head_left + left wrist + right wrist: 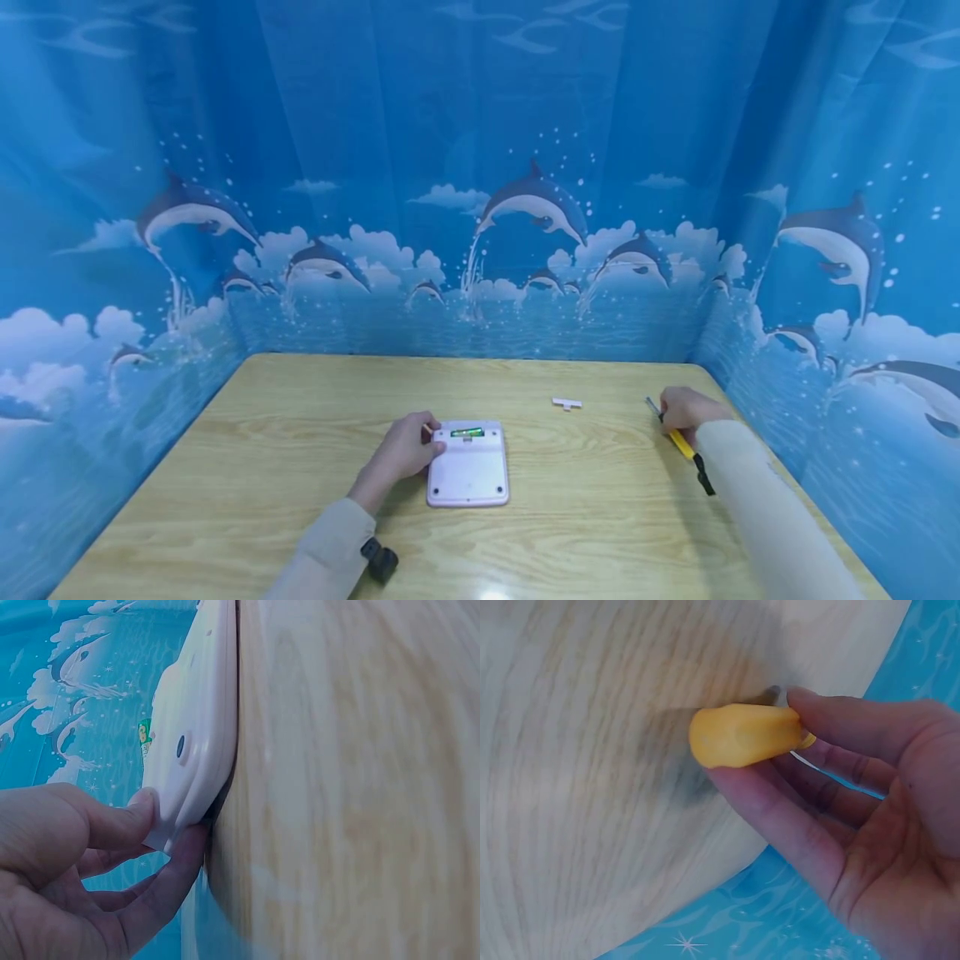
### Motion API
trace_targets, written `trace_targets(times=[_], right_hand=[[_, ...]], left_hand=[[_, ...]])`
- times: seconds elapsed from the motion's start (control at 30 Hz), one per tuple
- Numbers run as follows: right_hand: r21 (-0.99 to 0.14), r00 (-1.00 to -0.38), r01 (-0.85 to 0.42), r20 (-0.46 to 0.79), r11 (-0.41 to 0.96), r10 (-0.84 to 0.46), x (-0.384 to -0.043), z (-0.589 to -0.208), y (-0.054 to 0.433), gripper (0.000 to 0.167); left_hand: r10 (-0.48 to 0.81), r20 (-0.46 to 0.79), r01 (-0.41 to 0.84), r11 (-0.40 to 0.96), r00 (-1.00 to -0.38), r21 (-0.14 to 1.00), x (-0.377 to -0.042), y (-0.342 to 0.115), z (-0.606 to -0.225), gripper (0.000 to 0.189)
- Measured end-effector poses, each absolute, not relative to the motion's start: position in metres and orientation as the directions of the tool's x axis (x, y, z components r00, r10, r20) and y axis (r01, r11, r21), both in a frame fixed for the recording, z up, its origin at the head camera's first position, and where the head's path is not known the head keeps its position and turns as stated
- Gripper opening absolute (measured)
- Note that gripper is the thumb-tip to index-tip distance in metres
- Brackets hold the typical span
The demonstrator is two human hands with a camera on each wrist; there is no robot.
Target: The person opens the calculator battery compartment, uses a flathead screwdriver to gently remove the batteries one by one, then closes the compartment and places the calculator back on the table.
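A pale pinkish-white calculator-like device point(468, 475) lies back side up on the table, small dark feet showing. In its open battery compartment at the far end sits a green battery point(467, 432). My left hand point(403, 448) pinches the far left corner; in the left wrist view its thumb point(124, 821) presses the back while a finger is at the underside. Over at the table's right side, my right hand point(692, 408) holds a screwdriver point(681, 443), its metal shaft pointing away. The yellow handle point(746, 735) appears nearly end-on between thumb and fingers in the right wrist view.
A small white battery cover point(566, 403) with a tab lies on the wooden table point(570, 533), between the device and my right hand. Blue dolphin-printed curtains point(420, 125) enclose the table at the back and both sides.
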State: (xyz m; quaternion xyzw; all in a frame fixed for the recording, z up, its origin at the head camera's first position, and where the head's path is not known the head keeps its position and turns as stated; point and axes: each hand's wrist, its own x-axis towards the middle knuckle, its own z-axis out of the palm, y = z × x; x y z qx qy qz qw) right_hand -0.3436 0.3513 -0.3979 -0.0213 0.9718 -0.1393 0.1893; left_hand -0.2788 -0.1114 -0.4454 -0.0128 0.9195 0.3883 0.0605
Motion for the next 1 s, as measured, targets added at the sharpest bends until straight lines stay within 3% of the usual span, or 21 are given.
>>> trace_targets(times=[1.0], right_hand=[[-0.294,-0.918,0.052,-0.391,0.954,-0.07,-0.3443,-0.404,0.3516,0.01]], left_hand=[[0.003,-0.121,-0.083,0.708,-0.993,0.701,-0.2798,-0.1102,-0.4457,0.027]])
